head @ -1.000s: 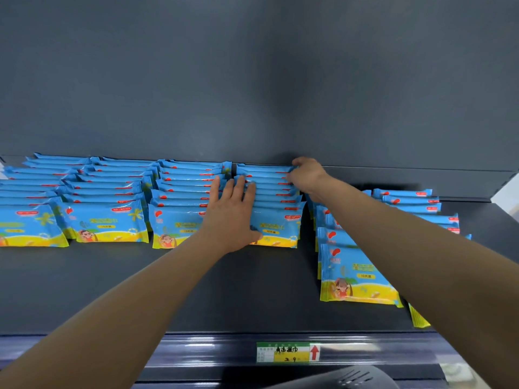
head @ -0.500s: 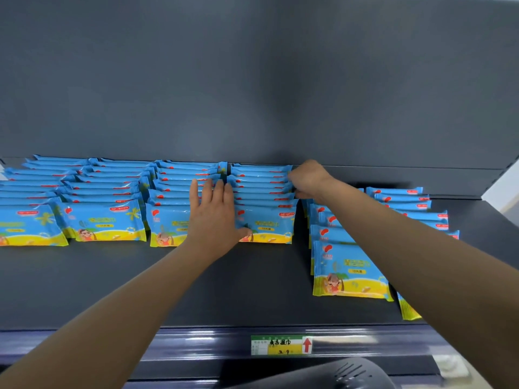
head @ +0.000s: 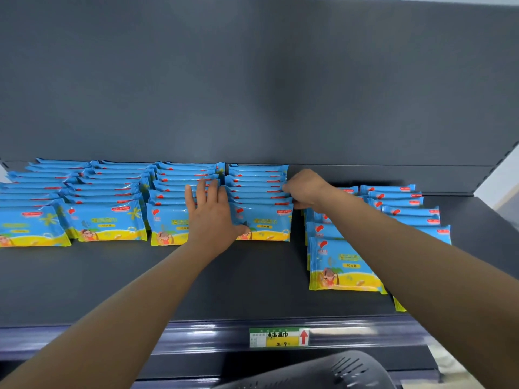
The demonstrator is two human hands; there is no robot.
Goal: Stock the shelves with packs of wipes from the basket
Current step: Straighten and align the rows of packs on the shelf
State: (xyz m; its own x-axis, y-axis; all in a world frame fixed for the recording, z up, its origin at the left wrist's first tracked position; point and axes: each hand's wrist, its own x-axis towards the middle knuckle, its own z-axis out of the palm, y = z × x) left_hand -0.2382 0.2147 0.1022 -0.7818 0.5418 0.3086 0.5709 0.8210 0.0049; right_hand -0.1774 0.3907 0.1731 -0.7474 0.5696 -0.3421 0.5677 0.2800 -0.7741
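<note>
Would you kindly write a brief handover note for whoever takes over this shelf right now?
Left hand: flat, straddling the front packs of the third row and fourth row.
Right hand: curled against the fourth row's right side; grip unclear.
Done: four tidy rows on the shelf.
To do: the fifth row sits staggered and further forward; align it, then continue stocking.

Price tag [head: 279,337] sits in glossy front rail, low centre of your view. Green strip on top, white panel at left, yellow panel with dark handwritten characters; digits too blurred to read. Red up-arrow [head: 304,336] at tag's right end. Pale wall [head: 502,189] at your far right edge. Dark grey curved object [head: 323,372] with slot vents at bottom edge, just under tag; identity unclear.
</note>
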